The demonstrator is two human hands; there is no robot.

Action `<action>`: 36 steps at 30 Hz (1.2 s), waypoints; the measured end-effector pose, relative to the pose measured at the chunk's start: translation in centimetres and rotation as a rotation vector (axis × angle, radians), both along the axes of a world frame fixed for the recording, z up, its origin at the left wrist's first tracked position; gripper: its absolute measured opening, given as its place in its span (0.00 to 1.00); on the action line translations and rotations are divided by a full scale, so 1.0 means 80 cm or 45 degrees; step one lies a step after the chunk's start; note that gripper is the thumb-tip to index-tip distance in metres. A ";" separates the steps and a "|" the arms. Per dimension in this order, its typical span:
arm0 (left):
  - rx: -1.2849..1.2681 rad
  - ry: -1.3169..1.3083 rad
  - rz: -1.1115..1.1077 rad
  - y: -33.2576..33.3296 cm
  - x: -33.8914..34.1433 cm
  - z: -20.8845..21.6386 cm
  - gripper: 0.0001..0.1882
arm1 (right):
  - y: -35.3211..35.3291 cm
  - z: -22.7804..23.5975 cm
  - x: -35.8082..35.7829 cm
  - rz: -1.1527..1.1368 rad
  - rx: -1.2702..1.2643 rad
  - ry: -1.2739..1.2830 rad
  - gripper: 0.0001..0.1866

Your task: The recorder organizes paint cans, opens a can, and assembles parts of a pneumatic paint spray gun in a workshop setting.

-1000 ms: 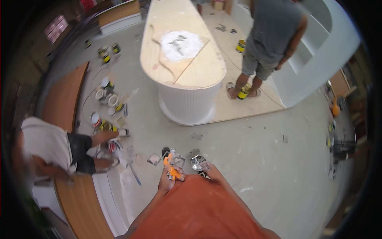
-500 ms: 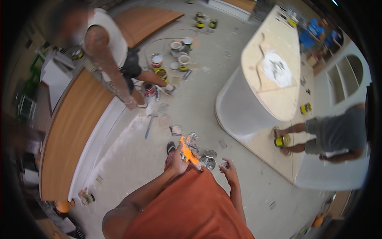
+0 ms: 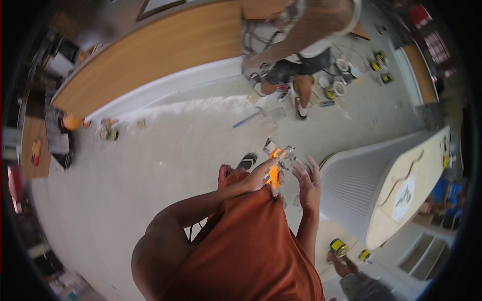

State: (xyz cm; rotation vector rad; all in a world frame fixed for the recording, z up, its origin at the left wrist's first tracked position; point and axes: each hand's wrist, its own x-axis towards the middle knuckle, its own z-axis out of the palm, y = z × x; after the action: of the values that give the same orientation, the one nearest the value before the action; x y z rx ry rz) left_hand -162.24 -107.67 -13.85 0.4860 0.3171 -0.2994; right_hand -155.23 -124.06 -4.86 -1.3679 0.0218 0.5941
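Observation:
My left hand (image 3: 258, 176) is closed around an orange tool (image 3: 272, 173) with silver metal fittings, held just in front of my waist. Its exact kind is hard to make out, as fingers and blur cover parts of it. To its right, my right hand (image 3: 308, 183) is raised with fingers apart and pale dust on the fingertips. Nothing shows in that hand, which stays a little clear of the tool.
A long wood-faced counter (image 3: 165, 45) curves across the upper left. A white ribbed counter (image 3: 351, 180) stands at right. Ahead, a co-worker (image 3: 301, 55) bends near several paint cans (image 3: 339, 89); another person (image 3: 364, 286) is at lower right. A blue-handled tool (image 3: 246, 120) lies on the floor.
The view has swung left, so the counters and co-workers appear farther right. My right hand has come up closer to the orange tool and its fingers have spread. My left hand keeps its hold.

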 end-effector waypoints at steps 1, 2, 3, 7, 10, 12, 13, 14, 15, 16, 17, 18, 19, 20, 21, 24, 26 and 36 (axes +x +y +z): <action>-0.034 0.037 0.093 0.009 -0.002 0.004 0.21 | 0.008 0.005 0.009 0.133 -0.021 0.062 0.24; -0.053 0.060 0.132 0.019 -0.007 0.007 0.21 | 0.019 0.000 0.015 0.172 -0.040 0.085 0.24; -0.043 0.067 0.196 0.033 -0.008 0.015 0.21 | 0.038 0.000 0.022 0.147 -0.046 0.024 0.23; -0.024 0.120 0.392 0.063 -0.036 0.025 0.20 | 0.091 -0.001 0.019 0.289 -0.105 -0.074 0.20; -0.011 0.126 0.512 0.064 -0.062 0.020 0.20 | 0.106 0.001 0.007 0.453 -0.078 -0.009 0.19; -0.032 0.134 0.547 0.056 -0.081 0.011 0.20 | 0.104 -0.018 0.001 0.487 -0.021 -0.019 0.19; -0.060 0.140 0.606 0.056 -0.091 0.011 0.20 | 0.107 -0.025 -0.001 0.494 -0.027 -0.024 0.19; -0.087 0.148 0.666 0.057 -0.101 0.010 0.20 | 0.111 -0.034 -0.004 0.563 -0.011 0.035 0.18; -0.008 0.139 0.763 0.059 -0.114 0.011 0.20 | 0.114 -0.047 -0.007 0.639 0.007 0.101 0.18; -0.014 0.153 0.773 0.062 -0.130 0.014 0.20 | 0.113 -0.063 -0.010 0.649 0.001 0.114 0.18; 0.067 0.127 0.780 0.069 -0.146 0.017 0.20 | 0.112 -0.086 -0.012 0.703 -0.017 0.248 0.18; 0.156 0.097 0.784 0.080 -0.160 0.021 0.20 | 0.110 -0.113 -0.014 0.754 -0.028 0.376 0.18; 0.157 0.111 0.790 0.087 -0.172 0.025 0.20 | 0.094 -0.153 -0.020 0.852 -0.108 0.404 0.19; 0.302 0.107 0.826 0.095 -0.185 0.034 0.19 | 0.078 -0.189 -0.028 0.865 -0.104 0.424 0.19; 0.446 0.099 0.845 0.103 -0.193 0.038 0.19 | 0.059 -0.221 -0.038 1.072 -0.316 0.460 0.21; 0.718 0.332 0.954 0.134 -0.201 0.026 0.20 | -0.018 -0.344 -0.086 2.179 -0.538 -0.382 0.33; 0.688 0.392 0.919 0.166 -0.196 0.030 0.20 | -0.029 -0.326 -0.136 1.983 -0.399 0.026 0.34; 0.456 0.599 0.533 0.345 -0.085 -0.299 0.20 | 0.118 -0.504 -0.012 0.538 -0.232 0.628 0.29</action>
State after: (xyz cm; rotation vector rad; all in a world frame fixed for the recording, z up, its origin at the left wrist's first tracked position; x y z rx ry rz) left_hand -169.01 -80.09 -37.79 0.6843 0.9268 0.0609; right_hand -156.17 -114.63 -45.19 -1.3787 0.1922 1.3023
